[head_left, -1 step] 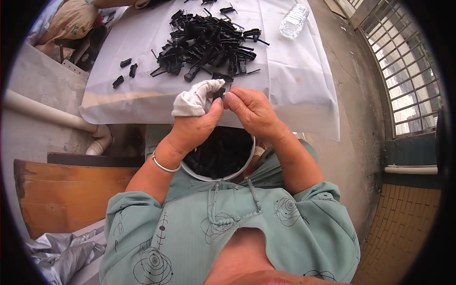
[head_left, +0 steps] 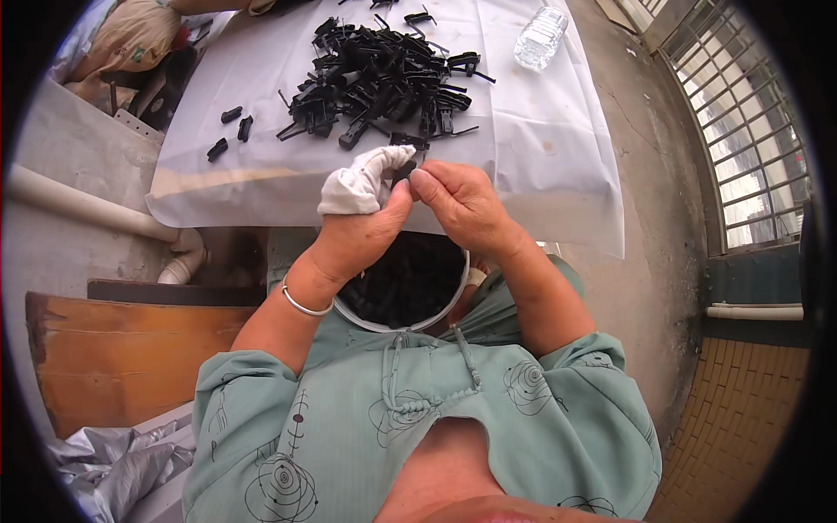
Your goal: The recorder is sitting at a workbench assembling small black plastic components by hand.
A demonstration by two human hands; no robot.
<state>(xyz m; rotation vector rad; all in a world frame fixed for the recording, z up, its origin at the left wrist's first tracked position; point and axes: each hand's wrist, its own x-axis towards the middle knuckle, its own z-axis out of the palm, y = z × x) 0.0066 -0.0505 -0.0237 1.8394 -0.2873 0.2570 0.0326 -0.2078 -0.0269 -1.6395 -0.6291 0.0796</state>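
Note:
My left hand (head_left: 370,218) has its fingers wrapped in a white cloth glove (head_left: 353,189), thumb bare, and is closed on a small black plastic part (head_left: 403,171). My right hand (head_left: 464,199) meets it from the right, thumb and forefinger pinched on that same part; its exact shape is mostly hidden by the fingers. Just beyond my hands spreads a heap of black plastic parts (head_left: 384,78), many with thin strips sticking out. Below my hands stands a round bucket with a pale rim (head_left: 410,329), filled with black pieces (head_left: 405,275).
White sheeting covers the table (head_left: 549,166) and hangs over its near edge. Three loose black pieces (head_left: 244,129) lie left of the heap. At the far right lies a clear plastic bottle (head_left: 540,39). A pipe (head_left: 96,212) and a brown board (head_left: 131,357) are at the left.
My left hand and the glove have shifted very slightly to the right. Both hands keep the same pinch on the black part.

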